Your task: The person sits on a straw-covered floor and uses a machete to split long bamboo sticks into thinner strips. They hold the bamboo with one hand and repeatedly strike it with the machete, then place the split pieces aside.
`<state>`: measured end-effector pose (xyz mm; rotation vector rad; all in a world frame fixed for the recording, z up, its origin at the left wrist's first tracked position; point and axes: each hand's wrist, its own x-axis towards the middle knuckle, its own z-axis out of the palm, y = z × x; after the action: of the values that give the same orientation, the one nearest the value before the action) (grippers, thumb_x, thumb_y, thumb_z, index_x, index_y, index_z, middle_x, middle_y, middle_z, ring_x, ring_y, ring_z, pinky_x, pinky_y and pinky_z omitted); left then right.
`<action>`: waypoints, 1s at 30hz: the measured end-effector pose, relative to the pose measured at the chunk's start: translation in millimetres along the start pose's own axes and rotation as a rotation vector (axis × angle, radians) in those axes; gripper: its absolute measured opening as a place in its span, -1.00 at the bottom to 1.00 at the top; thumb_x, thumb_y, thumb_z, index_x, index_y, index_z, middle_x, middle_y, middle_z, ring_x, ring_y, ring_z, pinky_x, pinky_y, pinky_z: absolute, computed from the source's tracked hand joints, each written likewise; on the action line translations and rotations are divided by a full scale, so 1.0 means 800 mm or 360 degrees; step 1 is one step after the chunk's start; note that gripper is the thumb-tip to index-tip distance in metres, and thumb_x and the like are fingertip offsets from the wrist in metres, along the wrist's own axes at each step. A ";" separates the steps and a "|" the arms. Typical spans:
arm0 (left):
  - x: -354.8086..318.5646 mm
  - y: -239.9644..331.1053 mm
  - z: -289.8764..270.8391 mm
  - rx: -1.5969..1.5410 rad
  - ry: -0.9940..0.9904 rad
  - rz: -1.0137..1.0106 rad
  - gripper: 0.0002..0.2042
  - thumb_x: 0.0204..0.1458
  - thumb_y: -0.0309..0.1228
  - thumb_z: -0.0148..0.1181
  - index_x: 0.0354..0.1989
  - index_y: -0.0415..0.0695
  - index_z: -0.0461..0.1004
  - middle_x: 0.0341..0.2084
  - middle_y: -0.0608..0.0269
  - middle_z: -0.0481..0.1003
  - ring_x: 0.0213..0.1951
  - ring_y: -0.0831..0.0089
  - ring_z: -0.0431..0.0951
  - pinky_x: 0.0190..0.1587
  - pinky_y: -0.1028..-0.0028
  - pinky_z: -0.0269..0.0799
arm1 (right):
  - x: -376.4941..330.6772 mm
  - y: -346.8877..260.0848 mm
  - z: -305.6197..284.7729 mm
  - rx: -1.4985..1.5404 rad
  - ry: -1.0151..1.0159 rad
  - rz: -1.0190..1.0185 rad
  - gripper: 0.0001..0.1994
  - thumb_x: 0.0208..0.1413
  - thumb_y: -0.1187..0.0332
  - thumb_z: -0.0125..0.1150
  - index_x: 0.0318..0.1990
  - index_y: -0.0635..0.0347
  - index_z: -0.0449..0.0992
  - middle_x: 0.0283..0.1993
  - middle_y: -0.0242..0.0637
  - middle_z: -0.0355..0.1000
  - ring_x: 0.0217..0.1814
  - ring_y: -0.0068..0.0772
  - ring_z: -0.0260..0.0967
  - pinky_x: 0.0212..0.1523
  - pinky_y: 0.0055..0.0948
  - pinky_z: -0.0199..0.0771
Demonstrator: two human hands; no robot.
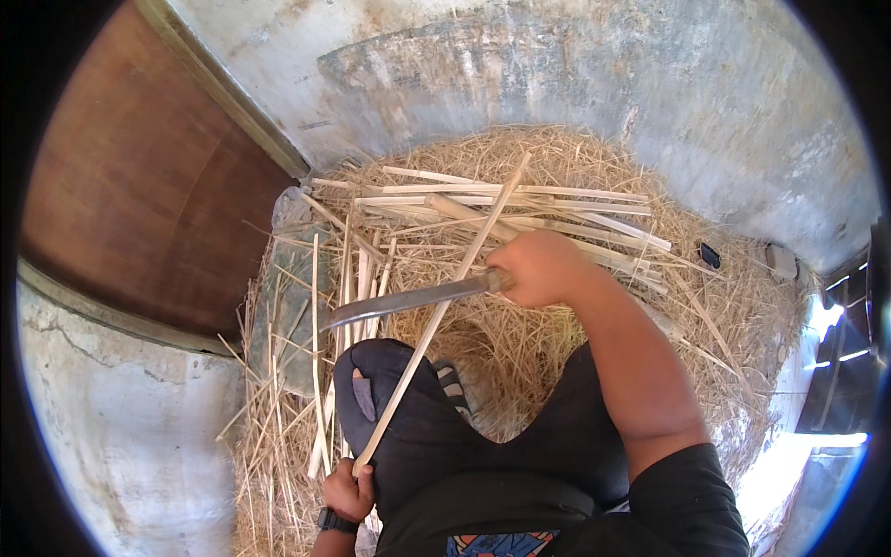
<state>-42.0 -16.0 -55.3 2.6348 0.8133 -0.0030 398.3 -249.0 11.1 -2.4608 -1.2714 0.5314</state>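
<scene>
My right hand (pixel 540 268) is closed round the handle of a long machete (pixel 408 301), whose curved blade points left above my knee. Behind or under the blade runs a long pale bamboo strip (pixel 419 356), slanting from lower left up to the far middle. Its near end is gripped in my left hand (pixel 349 488), beside my thigh, and its far end rises over a pile of split bamboo (pixel 594 208). The blade crosses the strip near its middle; whether they touch I cannot tell.
Straw (pixel 529 362) and shavings cover the ground around my legs. More strips (pixel 353 278) lie to the left, by a grey-green slab (pixel 295 311). A brown door (pixel 139 186) stands at left, a weathered wall (pixel 557 74) at the back. A small black object (pixel 710 255) lies at right.
</scene>
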 end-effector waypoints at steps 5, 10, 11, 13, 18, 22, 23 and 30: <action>0.006 0.011 0.002 -0.0030 0.0066 0.0066 -0.57 0.21 -0.03 0.11 -0.45 -0.21 0.42 -0.64 -0.14 0.47 -0.52 -0.20 0.53 -0.47 0.03 0.41 | 0.005 0.098 -0.007 0.0564 0.0539 0.0666 -0.68 0.02 0.26 0.29 -0.06 0.13 0.62 -0.21 -0.08 0.60 -0.15 -0.10 0.58 -0.06 -0.14 0.56; 0.008 0.011 0.000 -0.0114 0.0015 0.0019 -0.54 0.23 -0.01 0.09 -0.49 -0.21 0.39 -0.68 -0.14 0.45 -0.52 -0.20 0.53 -0.49 0.04 0.40 | 0.007 0.063 0.010 0.0421 0.0413 0.0204 -0.72 0.02 0.25 0.35 -0.13 0.17 0.62 -0.31 -0.11 0.57 -0.25 -0.11 0.55 -0.17 -0.14 0.52; 0.007 0.010 0.002 -0.0148 0.0012 0.0007 -0.53 0.23 0.00 0.09 -0.49 -0.21 0.38 -0.68 -0.13 0.45 -0.52 -0.21 0.53 -0.50 0.04 0.39 | 0.006 0.042 0.008 0.0356 0.0279 0.0109 -0.72 0.02 0.25 0.35 -0.14 0.17 0.62 -0.33 -0.13 0.57 -0.26 -0.11 0.55 -0.17 -0.13 0.52; 0.007 0.007 0.004 -0.0170 -0.0007 0.0013 -0.51 0.24 0.02 0.07 -0.50 -0.21 0.37 -0.69 -0.14 0.44 -0.53 -0.21 0.53 -0.51 0.04 0.38 | -0.002 0.003 -0.001 0.0050 0.0039 0.0007 -0.72 0.04 0.24 0.30 -0.12 0.14 0.61 -0.26 -0.11 0.59 -0.19 -0.12 0.56 -0.12 -0.11 0.54; 0.002 -0.011 0.002 -0.0142 -0.0030 0.0028 -0.47 0.25 0.06 0.03 -0.51 -0.21 0.38 -0.71 -0.14 0.42 -0.55 -0.21 0.52 -0.52 0.05 0.36 | 0.011 0.038 0.000 0.0289 0.0055 0.0233 -0.73 0.04 0.28 0.26 -0.10 0.10 0.62 -0.22 -0.09 0.59 -0.16 -0.09 0.57 -0.08 -0.12 0.54; 0.014 0.001 -0.011 -0.0158 -0.0118 0.0026 -0.45 0.26 0.08 0.00 -0.48 -0.24 0.42 -0.69 -0.17 0.44 -0.55 -0.21 0.52 -0.51 0.06 0.36 | 0.022 0.087 0.018 0.0543 0.0462 0.0511 -0.67 0.01 0.26 0.33 -0.07 0.17 0.61 -0.24 -0.08 0.58 -0.21 -0.12 0.55 -0.14 -0.13 0.53; 0.016 0.001 -0.015 -0.0171 -0.0145 0.0022 -0.45 0.26 0.08 0.00 -0.47 -0.24 0.43 -0.68 -0.18 0.45 -0.55 -0.21 0.52 -0.50 0.06 0.37 | 0.022 0.086 0.022 0.0572 0.0457 0.0493 -0.64 0.00 0.23 0.37 -0.07 0.21 0.59 -0.25 -0.08 0.58 -0.23 -0.14 0.55 -0.17 -0.14 0.53; 0.020 0.004 -0.029 -0.0446 -0.0339 -0.0037 -0.46 0.30 0.05 -0.01 -0.45 -0.26 0.44 -0.74 0.03 0.40 -0.62 0.09 0.49 -0.50 0.22 0.34 | 0.015 -0.021 0.035 -0.0101 -0.0044 -0.0230 -0.82 0.04 0.32 0.23 -0.21 0.10 0.60 -0.30 -0.09 0.57 -0.21 -0.05 0.55 -0.16 -0.05 0.55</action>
<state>-29.5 -1.8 -34.6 2.3147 0.7143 -0.1615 379.9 -226.8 -7.8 -2.3953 -1.4850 0.4956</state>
